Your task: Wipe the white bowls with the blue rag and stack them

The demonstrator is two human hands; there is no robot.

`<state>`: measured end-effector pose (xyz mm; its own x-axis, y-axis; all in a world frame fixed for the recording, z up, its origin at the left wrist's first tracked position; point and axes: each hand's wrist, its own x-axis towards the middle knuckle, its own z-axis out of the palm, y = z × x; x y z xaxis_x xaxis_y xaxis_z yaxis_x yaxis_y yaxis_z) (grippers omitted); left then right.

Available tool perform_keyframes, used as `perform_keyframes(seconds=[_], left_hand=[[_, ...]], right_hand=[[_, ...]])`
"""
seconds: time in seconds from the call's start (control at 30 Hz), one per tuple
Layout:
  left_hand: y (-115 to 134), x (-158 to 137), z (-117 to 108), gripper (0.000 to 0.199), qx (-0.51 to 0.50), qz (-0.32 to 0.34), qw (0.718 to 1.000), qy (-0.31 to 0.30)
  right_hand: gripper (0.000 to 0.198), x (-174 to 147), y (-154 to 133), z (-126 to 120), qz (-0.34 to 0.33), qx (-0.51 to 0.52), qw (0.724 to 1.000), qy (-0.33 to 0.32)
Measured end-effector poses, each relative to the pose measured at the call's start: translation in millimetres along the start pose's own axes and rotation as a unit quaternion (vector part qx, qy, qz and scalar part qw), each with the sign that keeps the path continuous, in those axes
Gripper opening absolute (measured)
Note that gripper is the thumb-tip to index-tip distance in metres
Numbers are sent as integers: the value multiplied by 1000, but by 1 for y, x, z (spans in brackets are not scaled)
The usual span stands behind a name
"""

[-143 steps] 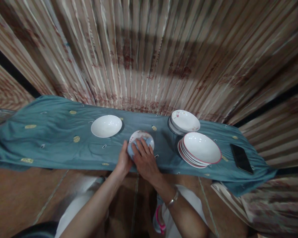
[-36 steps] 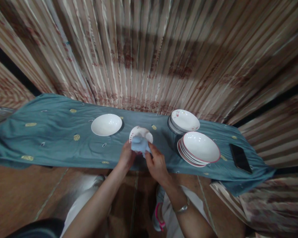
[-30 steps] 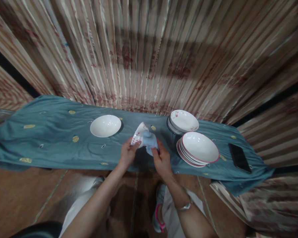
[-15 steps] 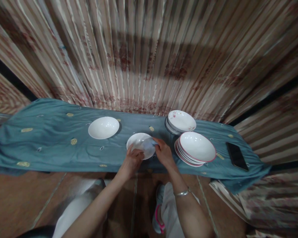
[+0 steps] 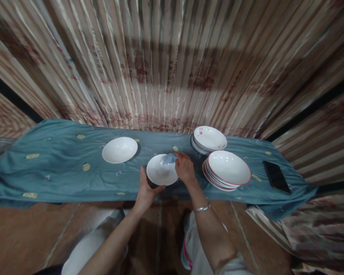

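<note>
A white bowl (image 5: 159, 173) is at the middle of the cloth-covered table, near its front edge. My left hand (image 5: 148, 191) grips it from the near left, with the thumb along the near rim and the fingers round the left side. My right hand (image 5: 185, 168) is at the bowl's right rim, its fingers closed on a thin light-blue cloth (image 5: 169, 158) that lies against the inside of the far wall. The right fingertips are partly hidden. Another white bowl (image 5: 119, 149) rests apart, to the left.
At the right stand a stack of red-rimmed bowls (image 5: 229, 168) and, behind it, a stack of flower-patterned bowls (image 5: 210, 138). A black phone (image 5: 276, 176) lies farther right on the teal tablecloth (image 5: 65, 164). A pleated curtain (image 5: 166, 76) hangs behind the table.
My left hand has moved from inside the bowl to its outer left and near rim. The blue cloth has shifted toward the far wall, with my right hand slightly higher.
</note>
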<state>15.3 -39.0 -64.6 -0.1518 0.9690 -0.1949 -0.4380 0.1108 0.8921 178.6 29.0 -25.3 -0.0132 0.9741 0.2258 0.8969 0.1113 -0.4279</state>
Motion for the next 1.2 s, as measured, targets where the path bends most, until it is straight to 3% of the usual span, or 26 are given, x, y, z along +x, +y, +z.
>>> perform_keyframes(seconds=[0.13, 0.3, 0.5, 0.7, 0.8, 0.9, 1.0, 1.1, 1.2], left_hand=[[-7, 1, 5, 109, -35, -27, 999, 1], [-6, -1, 8, 103, -26, -7, 999, -17], [-12, 1, 4, 102, -37, -18, 999, -13], [-18, 6, 2, 64, -6, -22, 1000, -15], [-14, 4, 4, 64, 6, 0, 1000, -28], [-7, -1, 5, 88, 23, 23, 999, -36], [-5, -3, 5, 102, 42, 28, 997, -50], [-9, 0, 4, 108, 32, 31, 996, -71], [-15, 5, 2, 111, 50, 39, 995, -71]], right_hand=[[40, 8, -17, 3, -19, -32, 999, -22], [40, 10, -39, 18, -60, -34, 997, -45], [39, -2, -60, 29, -155, 74, 982, -72], [36, -25, -58, 18, -196, 203, 946, -157], [34, -31, -48, 3, -198, 217, 936, -196], [31, -32, -37, -14, -184, 156, 938, -250], [25, -31, -31, -23, -149, 18, 948, -280], [24, -27, -31, -19, -106, -111, 958, -243], [30, -19, -33, -6, -79, -139, 969, -188]])
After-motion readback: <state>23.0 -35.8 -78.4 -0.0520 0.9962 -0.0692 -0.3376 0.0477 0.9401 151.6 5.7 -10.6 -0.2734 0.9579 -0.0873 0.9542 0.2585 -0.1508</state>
